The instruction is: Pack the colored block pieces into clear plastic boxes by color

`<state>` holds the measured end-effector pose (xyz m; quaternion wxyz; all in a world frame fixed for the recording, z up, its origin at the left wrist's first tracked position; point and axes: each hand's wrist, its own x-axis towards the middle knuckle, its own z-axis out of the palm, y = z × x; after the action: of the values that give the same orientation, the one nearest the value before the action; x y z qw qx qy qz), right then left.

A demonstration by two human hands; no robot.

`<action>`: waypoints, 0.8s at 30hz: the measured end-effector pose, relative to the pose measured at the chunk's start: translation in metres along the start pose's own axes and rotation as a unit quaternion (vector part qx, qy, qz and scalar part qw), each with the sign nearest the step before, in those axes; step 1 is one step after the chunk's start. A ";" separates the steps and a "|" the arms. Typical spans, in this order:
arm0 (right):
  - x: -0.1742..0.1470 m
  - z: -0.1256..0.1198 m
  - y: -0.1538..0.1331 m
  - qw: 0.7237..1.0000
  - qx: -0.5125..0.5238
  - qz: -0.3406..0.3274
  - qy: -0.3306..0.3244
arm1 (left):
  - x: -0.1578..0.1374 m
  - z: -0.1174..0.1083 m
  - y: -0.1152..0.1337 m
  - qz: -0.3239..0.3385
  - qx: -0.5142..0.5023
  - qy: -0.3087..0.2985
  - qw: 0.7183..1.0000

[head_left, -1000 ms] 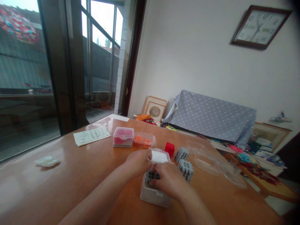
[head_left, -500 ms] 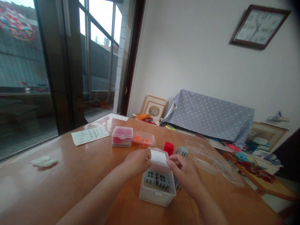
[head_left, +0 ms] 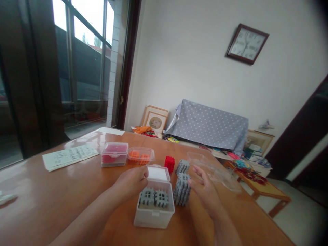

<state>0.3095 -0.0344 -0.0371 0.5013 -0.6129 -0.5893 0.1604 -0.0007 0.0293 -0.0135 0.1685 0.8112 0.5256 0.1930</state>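
On the surface (head_left: 77, 188), waffle blocks (head_left: 153, 199) lie in the open hinged box (head_left: 151, 218), a block stack (head_left: 181, 191) just to its right. Behind it, leftward, stand the lidded box (head_left: 114, 163) and plastic tub (head_left: 152, 158); paper sheets (head_left: 69, 157) lie farther left.

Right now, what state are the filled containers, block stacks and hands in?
Near box: open, gray pieces inside
Lid: swung back
Pink-filled box: closed
Orange-filled tub: upright, lid unclear
Red blocks: stacked
Gray stacks: standing outside the box
Left hand: curled at the lid
Right hand: open, beside gray stacks
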 end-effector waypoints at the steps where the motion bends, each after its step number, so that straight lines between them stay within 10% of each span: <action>1: 0.000 0.002 0.000 1.000 -0.003 -0.015 -0.018 | 0.001 0.001 -0.001 0.001 0.001 0.001 1.000; 24: 0.004 0.020 -0.002 0.992 -0.126 -0.027 -0.011 | 0.003 0.001 0.000 -0.003 0.027 -0.003 1.000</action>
<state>0.2936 -0.0227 -0.0434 0.4175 -0.6535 -0.6266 0.0777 0.0010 0.0321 -0.0141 0.1483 0.8142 0.5330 0.1759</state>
